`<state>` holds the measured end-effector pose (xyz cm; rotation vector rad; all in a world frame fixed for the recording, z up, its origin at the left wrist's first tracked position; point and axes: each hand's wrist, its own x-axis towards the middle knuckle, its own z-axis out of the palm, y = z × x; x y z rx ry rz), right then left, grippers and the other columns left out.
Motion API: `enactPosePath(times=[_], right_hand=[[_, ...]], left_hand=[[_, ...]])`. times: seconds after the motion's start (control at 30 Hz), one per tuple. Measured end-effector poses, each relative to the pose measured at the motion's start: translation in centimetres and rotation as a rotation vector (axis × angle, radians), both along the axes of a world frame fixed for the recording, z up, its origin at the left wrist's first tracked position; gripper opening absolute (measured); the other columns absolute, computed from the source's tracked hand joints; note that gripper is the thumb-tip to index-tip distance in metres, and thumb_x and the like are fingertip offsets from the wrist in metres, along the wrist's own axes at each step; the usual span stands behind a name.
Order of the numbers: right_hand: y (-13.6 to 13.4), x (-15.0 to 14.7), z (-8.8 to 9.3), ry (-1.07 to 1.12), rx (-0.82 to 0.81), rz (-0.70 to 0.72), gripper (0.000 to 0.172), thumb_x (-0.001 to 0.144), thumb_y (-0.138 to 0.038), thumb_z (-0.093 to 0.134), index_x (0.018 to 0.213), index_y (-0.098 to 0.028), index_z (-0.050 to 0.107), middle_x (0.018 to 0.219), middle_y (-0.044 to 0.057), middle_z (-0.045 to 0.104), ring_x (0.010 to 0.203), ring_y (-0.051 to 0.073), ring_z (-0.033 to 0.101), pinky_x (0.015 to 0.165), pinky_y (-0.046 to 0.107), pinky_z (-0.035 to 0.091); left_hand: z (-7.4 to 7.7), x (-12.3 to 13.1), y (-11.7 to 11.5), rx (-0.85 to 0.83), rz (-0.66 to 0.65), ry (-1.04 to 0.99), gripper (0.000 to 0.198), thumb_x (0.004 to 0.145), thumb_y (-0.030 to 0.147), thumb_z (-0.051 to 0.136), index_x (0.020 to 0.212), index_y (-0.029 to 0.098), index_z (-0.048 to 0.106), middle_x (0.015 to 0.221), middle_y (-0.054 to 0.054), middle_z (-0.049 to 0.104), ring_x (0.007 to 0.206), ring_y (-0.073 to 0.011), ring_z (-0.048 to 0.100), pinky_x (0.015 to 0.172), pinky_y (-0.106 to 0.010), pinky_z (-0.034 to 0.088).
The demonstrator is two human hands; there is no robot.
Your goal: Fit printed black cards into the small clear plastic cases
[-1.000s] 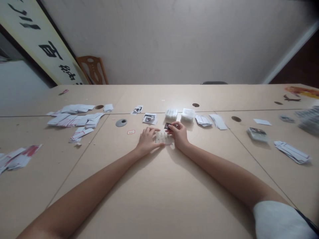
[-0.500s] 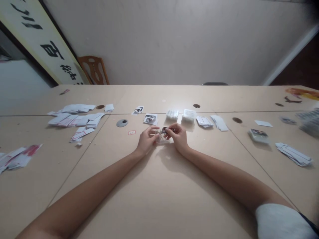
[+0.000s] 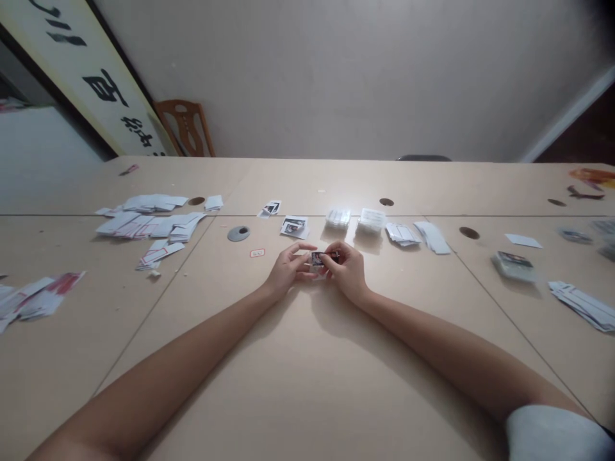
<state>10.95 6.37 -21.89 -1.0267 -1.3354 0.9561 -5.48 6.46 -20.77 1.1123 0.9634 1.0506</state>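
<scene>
At the middle of the table my left hand [image 3: 288, 270] has its fingers curled round the left side of a small clear plastic case [image 3: 318, 275], most of which is hidden. My right hand [image 3: 348, 270] pinches a small dark printed picture card [image 3: 318, 258] between thumb and fingers. The card lies over the clear case, and its right end is covered by my right fingers. Just beyond the hands are a white printed sheet with a dark picture [image 3: 294, 226] and two stacks of clear plastic cases, a left one [image 3: 338, 219] and a right one [image 3: 371, 221].
White paper slips [image 3: 139, 225] lie piled at the left, and more slips [image 3: 402, 234] sit right of the stacks. Farther right are a clear case stack with a dark picture on top [image 3: 514, 266] and long folded papers [image 3: 582, 305]. A grey cable-hole cover [image 3: 239, 234] is set in the tabletop.
The picture card has come down flatter over the clear case, and the two hands have closed in round it. The whole view has shifted slightly.
</scene>
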Motion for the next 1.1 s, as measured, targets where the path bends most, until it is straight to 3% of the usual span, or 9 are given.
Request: enactPosePath(times=[0.27, 1.1], right_hand=[[-0.09, 0.02, 0.08, -0.073, 0.06, -0.038, 0.01, 0.081, -0.026, 0.067, 0.073, -0.023, 0.06, 0.064, -0.003, 0.059, 0.053, 0.015, 0.058, 0.049, 0.026, 0.045], [-0.26, 0.05, 0.43, -0.08, 0.058, -0.031, 0.011, 0.079, -0.026, 0.067, 0.073, -0.02, 0.06, 0.061, -0.004, 0.059, 0.05, 0.013, 0.058, 0.048, 0.025, 0.046]], left_hand=[[0.04, -0.29, 0.31, -0.03, -0.077, -0.064, 0.044, 0.074, 0.041, 0.08, 0.105, 0.017, 0.061, 0.094, -0.009, 0.076, 0.078, -0.024, 0.076, 0.07, -0.033, 0.061], [-0.26, -0.38, 0.35, 0.005, -0.098, -0.08, 0.05, 0.072, 0.045, 0.085, 0.1, 0.016, 0.055, 0.089, -0.009, 0.076, 0.077, -0.0236, 0.076, 0.071, -0.034, 0.063]])
